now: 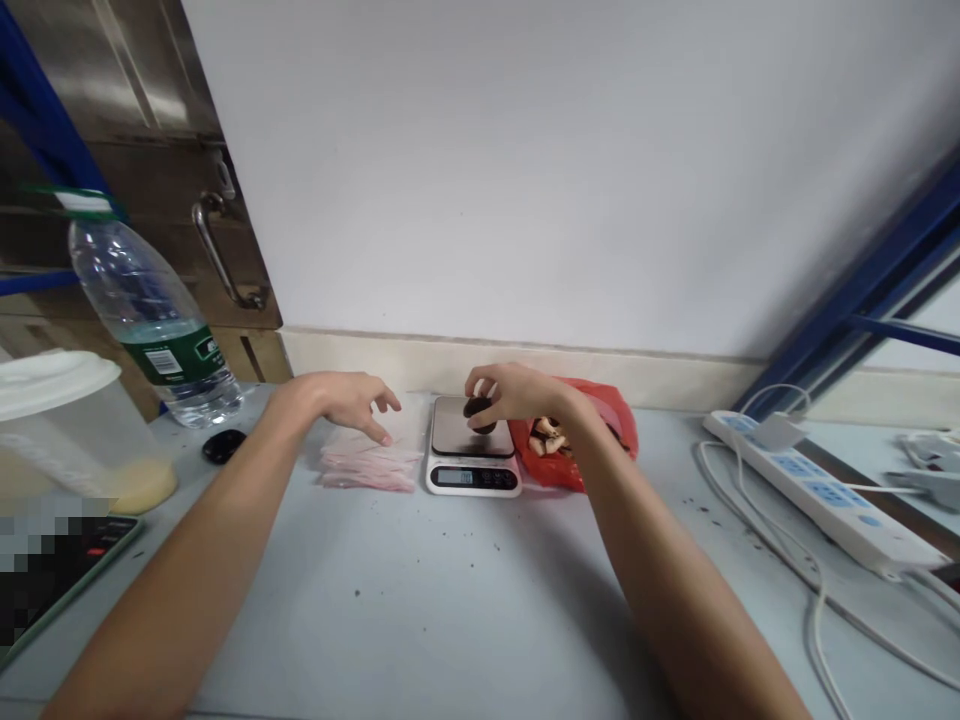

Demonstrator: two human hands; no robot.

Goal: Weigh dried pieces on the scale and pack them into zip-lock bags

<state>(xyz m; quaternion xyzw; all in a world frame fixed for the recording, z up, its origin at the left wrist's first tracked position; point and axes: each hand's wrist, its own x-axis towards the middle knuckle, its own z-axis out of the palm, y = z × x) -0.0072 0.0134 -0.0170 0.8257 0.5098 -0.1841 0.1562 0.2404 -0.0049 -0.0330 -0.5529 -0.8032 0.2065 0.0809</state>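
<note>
A small white kitchen scale (472, 455) with a steel plate and a lit display stands on the grey table near the wall. My right hand (510, 392) hovers over the plate, fingers pinched round a small dark round object (478, 409) that rests on or just above the plate. My left hand (352, 400) reaches over a stack of pinkish clear plastic bags (369, 465) left of the scale, fingers spread, a fingertip touching the top bag. A red plastic bag (600, 440) holding pale brown pieces (546, 434) lies right of the scale, behind my right wrist.
A water bottle (154, 325) and a clear lidded tub (67, 430) stand at the left, with a small black item (223, 446) beside them. A white power strip (817, 490) with cables lies at the right. A pixelated device (52, 560) sits at the near left edge.
</note>
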